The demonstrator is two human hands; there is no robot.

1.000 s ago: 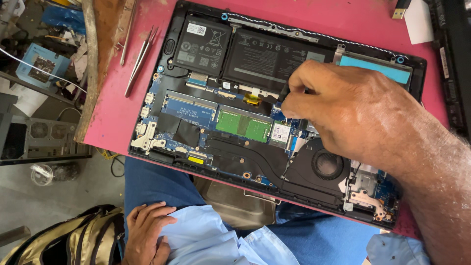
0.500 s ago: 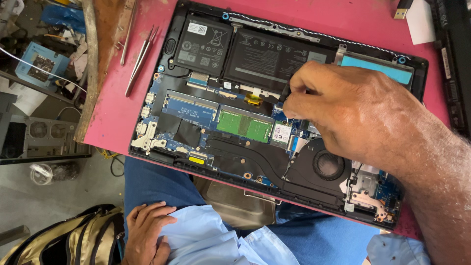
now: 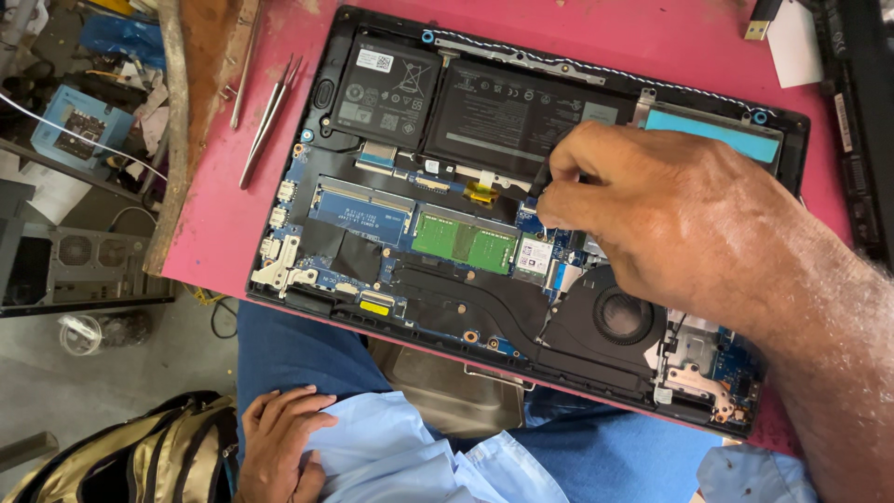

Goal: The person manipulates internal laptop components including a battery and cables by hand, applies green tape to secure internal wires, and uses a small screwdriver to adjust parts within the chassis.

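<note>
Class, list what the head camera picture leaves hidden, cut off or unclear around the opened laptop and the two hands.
- Head view: the right hand covers most of the thin dark tool; its grip and tip contact are hidden.
- The left hand on the lap is cut off by the bottom edge.
- The laptop board under the right hand is covered.
- The gold bag runs off the frame.

Tweezers (image 3: pixel 268 119), perhaps gold bag (image 3: pixel 140 456).

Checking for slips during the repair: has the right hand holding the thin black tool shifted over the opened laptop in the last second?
No. The right hand stays put, its thin black tool beside the small yellow tab as before.
</note>
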